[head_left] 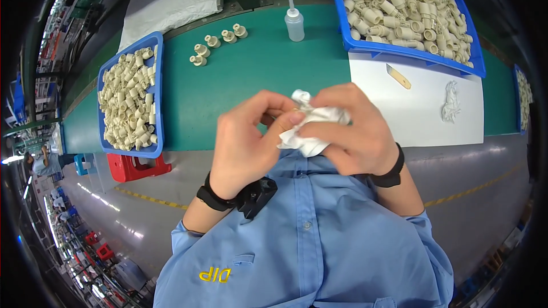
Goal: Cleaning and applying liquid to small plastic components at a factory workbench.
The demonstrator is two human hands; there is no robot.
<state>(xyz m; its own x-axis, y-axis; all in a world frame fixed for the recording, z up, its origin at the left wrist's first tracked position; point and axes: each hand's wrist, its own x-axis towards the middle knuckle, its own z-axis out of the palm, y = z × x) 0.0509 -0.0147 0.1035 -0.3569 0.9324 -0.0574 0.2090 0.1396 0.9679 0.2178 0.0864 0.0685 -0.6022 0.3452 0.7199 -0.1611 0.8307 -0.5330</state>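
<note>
Both hands meet in front of my chest, over the near edge of the green table. My right hand [357, 131] is closed on a crumpled white cloth [314, 125], which bunches between its fingers and hangs below them. The fingers of my left hand [248, 137] are pinched together at the cloth's left side, thumb pointing right. Whatever lies between the left fingertips is mostly hidden by cloth and fingers. Beyond the hands, several cream plastic fittings [212, 41] stand in a slanting row on the green mat [257, 63].
A blue bin [158, 97] of cream fittings sits at left, and a larger full blue bin [419, 61] at far right. A clear squeeze bottle [294, 25] stands at the back. On white paper [394, 114] lie a wooden-handled knife [398, 76] and crumpled tissue [451, 102]. A red stool [137, 167] is at left.
</note>
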